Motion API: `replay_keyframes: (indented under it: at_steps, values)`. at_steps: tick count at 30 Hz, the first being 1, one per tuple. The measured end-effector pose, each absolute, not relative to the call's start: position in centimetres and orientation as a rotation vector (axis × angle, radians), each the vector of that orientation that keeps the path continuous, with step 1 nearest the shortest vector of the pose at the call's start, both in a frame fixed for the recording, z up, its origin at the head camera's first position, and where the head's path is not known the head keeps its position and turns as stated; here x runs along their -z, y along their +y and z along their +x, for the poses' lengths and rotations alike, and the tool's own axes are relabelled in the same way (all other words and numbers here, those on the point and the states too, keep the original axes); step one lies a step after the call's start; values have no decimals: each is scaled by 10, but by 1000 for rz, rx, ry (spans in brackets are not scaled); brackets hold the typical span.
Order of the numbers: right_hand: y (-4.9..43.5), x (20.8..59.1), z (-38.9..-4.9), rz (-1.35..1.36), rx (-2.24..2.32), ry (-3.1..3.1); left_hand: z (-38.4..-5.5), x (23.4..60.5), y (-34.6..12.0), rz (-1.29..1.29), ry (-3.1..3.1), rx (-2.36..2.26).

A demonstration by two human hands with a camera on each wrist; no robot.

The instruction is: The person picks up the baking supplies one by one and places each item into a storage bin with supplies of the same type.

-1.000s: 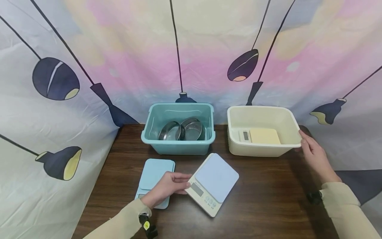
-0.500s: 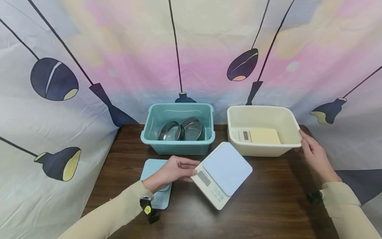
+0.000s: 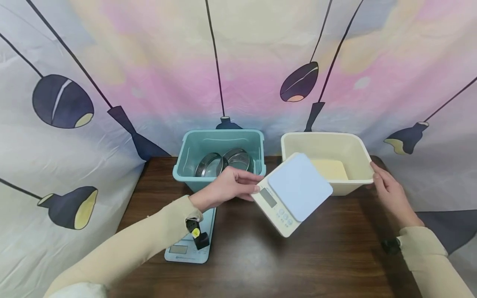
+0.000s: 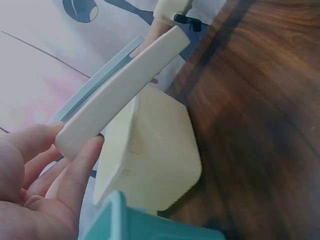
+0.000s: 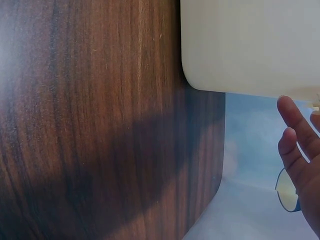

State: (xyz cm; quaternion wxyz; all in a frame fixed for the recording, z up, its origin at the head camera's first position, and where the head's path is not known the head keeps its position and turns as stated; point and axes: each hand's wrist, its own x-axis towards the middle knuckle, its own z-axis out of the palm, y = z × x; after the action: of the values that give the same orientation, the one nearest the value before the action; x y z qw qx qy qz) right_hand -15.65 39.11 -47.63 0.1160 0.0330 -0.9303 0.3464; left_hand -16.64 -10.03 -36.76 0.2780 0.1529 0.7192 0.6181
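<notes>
The left hand (image 3: 231,185) is pinching a digital kitchen scale (image 3: 299,188) near the cream plastic bin (image 3: 320,145), apparently mid-transfer, while the right hand (image 3: 391,193) is gripping the rim (image 3: 354,182); clearing it is likely being called for next.

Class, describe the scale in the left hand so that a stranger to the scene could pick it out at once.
On the dark wooden table stand a teal bin and, to its right, a cream bin. Near the cream bin, the left hand pinches a tilted scale. Its cream body and pale lavender platform set it apart from the light-blue scale lying on the table.
</notes>
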Motion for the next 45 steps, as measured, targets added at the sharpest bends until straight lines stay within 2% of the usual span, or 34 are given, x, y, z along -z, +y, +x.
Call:
replay_keyframes:
  at_steps: [16,27,36,45]
  values:
    - [390,476,-159,129,-1027,-2711,-230,347,-52,465,2040,-1709]
    - [391,479,-159,119,-1017,-2685,-273,351,-22,428,2065,-1796]
    - [392,481,-160,134,-1027,-2658,-297,358,10,430,2199,-1748]
    - [391,481,-156,102,-1037,-2676,-304,374,47,493,2336,-1693]
